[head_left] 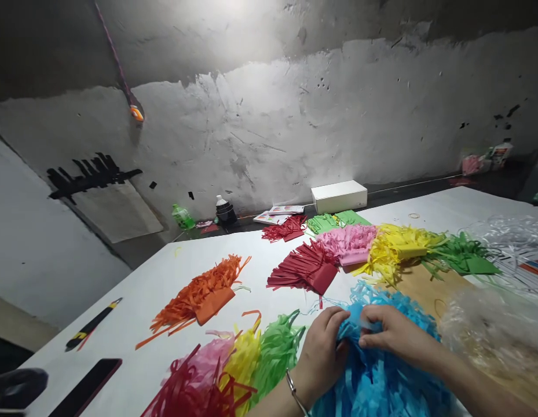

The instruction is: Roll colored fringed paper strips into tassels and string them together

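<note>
One blue tassel [379,379], long axis near-to-far

The scarred grey wall [260,133] was brightly lit near its top middle; before it, a white-surfaced counter [130,313] was placed.

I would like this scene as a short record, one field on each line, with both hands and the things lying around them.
Left hand: left hand gripping the gathered part of the blue strips
Right hand: right hand pinching the same strips, fingertips blurred
Left wrist: silvery bracelet
Surface: white table
Left of the hands: orange bunch, black-and-yellow tool, dark phone
Beyond the hands: dark red bunch, pink bunch, white box
Right of the hands: clear plastic
</note>
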Demonstrator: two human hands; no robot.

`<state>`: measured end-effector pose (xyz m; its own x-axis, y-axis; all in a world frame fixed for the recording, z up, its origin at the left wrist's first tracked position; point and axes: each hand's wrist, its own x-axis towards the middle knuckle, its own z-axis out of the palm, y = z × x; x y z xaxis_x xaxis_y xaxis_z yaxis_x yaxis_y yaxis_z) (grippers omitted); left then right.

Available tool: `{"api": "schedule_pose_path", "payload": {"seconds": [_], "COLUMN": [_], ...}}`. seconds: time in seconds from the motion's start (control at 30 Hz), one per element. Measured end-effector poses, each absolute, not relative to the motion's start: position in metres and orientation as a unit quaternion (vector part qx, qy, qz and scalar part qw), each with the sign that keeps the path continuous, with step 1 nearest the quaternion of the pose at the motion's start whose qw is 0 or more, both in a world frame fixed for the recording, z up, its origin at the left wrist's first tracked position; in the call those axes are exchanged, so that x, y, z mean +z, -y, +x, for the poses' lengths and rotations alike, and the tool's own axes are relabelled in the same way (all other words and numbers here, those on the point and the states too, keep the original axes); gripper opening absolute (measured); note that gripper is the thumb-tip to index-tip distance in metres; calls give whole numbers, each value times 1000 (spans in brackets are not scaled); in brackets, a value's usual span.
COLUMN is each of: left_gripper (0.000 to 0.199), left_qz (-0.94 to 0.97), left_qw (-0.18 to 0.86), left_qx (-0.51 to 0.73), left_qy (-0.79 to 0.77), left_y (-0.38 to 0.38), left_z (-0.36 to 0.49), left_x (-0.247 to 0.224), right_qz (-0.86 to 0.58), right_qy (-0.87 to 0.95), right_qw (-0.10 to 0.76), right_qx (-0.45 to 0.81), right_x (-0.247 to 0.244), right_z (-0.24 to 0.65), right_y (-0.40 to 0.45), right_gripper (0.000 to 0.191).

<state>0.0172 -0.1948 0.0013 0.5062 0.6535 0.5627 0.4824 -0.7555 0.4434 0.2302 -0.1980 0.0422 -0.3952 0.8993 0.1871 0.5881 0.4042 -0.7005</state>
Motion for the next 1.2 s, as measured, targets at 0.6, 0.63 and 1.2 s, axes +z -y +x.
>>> {"api": "schedule_pose_path", "payload": {"seconds": [0.6,0.63,1.2], "left_gripper": [18,17,21], "left_qz": [899,898,842], "left_qw": [-159,-165,-76], "left_qx": [364,369,457], "left_qy": [-183,-171,-277], "left_y": [187,189,183], "left_z": [18,19,-34], "left_x": [4,3,61], "right_qz": [-540,-555,-759], "right_qy": [827,816,450], "right_qw": [138,131,389], "right_qx": [-72,-91,-265], "right_x": [62,66,112], "right_z": [197,196,360], "right_y": [205,199,171], "right_gripper": [21,21,53]}}
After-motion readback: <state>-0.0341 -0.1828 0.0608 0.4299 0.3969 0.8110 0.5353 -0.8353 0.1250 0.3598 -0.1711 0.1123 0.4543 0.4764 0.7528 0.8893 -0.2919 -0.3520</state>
